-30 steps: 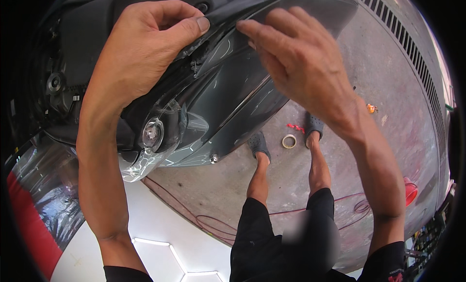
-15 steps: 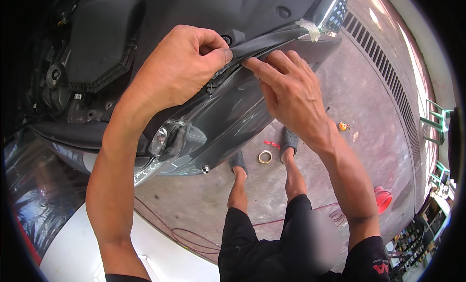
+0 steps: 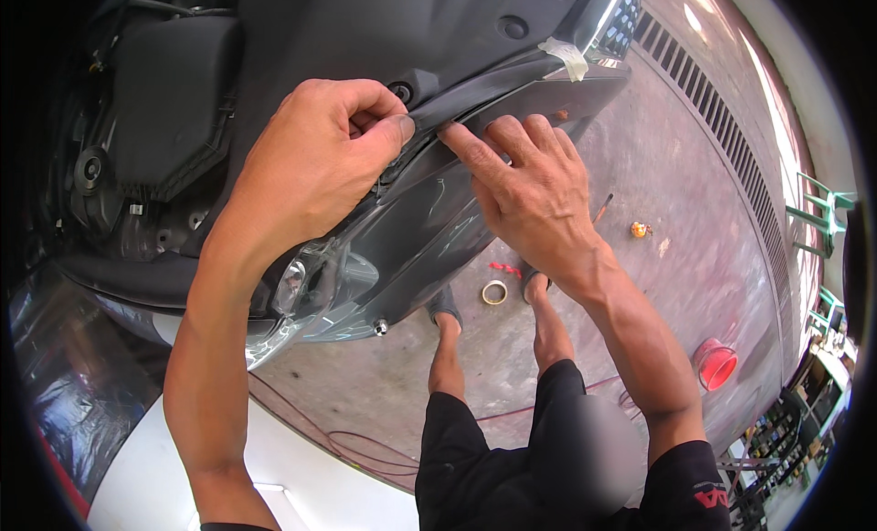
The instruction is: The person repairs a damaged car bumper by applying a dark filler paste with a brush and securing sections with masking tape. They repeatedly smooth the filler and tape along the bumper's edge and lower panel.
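A long black rubber trim strip (image 3: 484, 85) runs along the upper edge of a dark grey car body panel (image 3: 429, 197). My left hand (image 3: 315, 152) is closed, thumb and index finger pinching the near end of this strip. Just right of it, my right hand (image 3: 534, 188) has its index finger stretched to the seam between strip and panel, the fingertip touching there. Its other fingers are bent and spread apart, and the thumb is mostly hidden. A piece of pale masking tape (image 3: 568, 60) sticks at the strip's far end.
Engine-bay covers (image 3: 174, 101) lie to the left, with a headlamp (image 3: 292, 284) below my left wrist. On the floor are a tape roll (image 3: 494, 292), red scraps (image 3: 505, 270), a small orange item (image 3: 640, 229), a red bucket (image 3: 715, 365) and a hose (image 3: 365, 449). Green stools (image 3: 822, 211) stand right.
In the picture, the car and both hands have shifted slightly left, my hands also lower. The left hand keeps its pinch on the strip; the right fingers have spread a little more.
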Demonstrator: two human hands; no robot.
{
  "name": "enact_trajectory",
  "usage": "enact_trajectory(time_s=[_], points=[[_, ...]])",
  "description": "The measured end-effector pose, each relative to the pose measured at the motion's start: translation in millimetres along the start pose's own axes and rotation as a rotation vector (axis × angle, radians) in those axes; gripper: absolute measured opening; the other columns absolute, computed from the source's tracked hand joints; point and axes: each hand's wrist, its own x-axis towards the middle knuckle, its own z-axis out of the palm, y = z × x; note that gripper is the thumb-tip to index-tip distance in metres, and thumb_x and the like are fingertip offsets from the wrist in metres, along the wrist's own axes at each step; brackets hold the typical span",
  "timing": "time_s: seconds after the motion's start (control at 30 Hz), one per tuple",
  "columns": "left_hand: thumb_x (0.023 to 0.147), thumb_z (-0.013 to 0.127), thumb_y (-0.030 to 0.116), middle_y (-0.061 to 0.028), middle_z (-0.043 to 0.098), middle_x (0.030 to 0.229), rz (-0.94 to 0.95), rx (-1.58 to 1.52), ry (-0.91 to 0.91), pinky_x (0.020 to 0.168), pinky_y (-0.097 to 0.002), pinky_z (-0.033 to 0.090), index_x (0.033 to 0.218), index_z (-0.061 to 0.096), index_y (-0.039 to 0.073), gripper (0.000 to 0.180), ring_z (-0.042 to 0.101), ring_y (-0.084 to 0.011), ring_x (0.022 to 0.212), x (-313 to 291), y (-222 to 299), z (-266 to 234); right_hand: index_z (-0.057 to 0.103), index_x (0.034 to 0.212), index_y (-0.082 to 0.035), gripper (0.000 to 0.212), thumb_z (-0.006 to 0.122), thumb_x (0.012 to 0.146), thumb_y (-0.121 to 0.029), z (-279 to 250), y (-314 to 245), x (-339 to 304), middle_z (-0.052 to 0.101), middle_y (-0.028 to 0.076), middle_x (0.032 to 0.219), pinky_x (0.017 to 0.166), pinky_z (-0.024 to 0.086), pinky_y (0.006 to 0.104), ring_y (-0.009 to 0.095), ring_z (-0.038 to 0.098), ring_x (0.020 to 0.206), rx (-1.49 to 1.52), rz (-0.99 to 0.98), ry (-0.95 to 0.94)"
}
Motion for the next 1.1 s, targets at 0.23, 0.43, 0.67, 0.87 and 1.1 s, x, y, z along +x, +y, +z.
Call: enact_trajectory(time_s=[0.23, 0.43, 0.67, 0.87, 1.1], points=[[0.099, 0.072, 0.020, 0.0038, 0.060, 0.076, -0.024, 0.042, 0.023, 0.062, -0.0248, 0.041, 0.102, 0.073, -0.003, 0.023, 0.049, -0.0045, 0.070, -1.8, 0.9, 3.8, 0.070, 0.133, -0.022, 0.055, 0.078, 0.079, -0.012, -3.5, 7.9, -5.6, 0.056, -0.001, 0.102, 0.078, 0.046, 0.0350, 0.020, 0.054, 0.093, 0.019, -0.033, -0.005], [0.099, 0.073, 0.017, 0.0053, 0.059, 0.075, -0.008, 0.107, 0.095, 0.063, -0.0234, 0.041, 0.102, 0.073, -0.003, 0.021, 0.049, -0.0040, 0.070, -3.9, -4.4, 17.8, 0.071, 0.135, -0.023, 0.059, 0.081, 0.078, -0.014, 2.4, 11.6, -15.6, 0.055, 0.000, 0.109, 0.080, 0.048, 0.0353, 0.021, 0.053, 0.096, 0.056, -0.005, 0.026], [0.101, 0.074, 0.017, 0.0051, 0.061, 0.080, 0.011, 0.170, 0.111, 0.066, -0.0221, 0.041, 0.103, 0.073, -0.004, 0.021, 0.049, -0.0029, 0.073, -5.7, -6.0, 21.6, 0.073, 0.128, -0.021, 0.053, 0.081, 0.077, -0.010, 5.5, 27.7, -15.5, 0.060, 0.001, 0.108, 0.082, 0.051, 0.0360, 0.021, 0.056, 0.093, 0.133, -0.039, 0.137], [0.102, 0.074, 0.019, 0.0032, 0.066, 0.089, 0.071, 0.254, 0.069, 0.080, -0.0221, 0.046, 0.106, 0.074, -0.004, 0.023, 0.056, -0.0049, 0.085, -5.3, -11.1, 18.5, 0.072, 0.119, -0.004, 0.031, 0.073, 0.088, -0.007, -9.1, 55.8, 11.0, 0.066, 0.012, 0.113, 0.091, 0.051, 0.0394, 0.027, 0.059, 0.104, 0.151, -0.112, 0.252], [0.099, 0.076, 0.023, 0.0004, 0.066, 0.081, 0.185, 0.261, 0.104, 0.071, -0.0230, 0.044, 0.105, 0.075, -0.004, 0.028, 0.056, -0.0069, 0.077, -1.1, -16.8, 19.2, 0.078, 0.105, -0.002, 0.016, 0.073, 0.091, -0.007, -21.2, 79.4, 34.0, 0.072, 0.009, 0.105, 0.094, 0.051, 0.0356, 0.027, 0.063, 0.102, 0.021, -0.300, 0.232]])
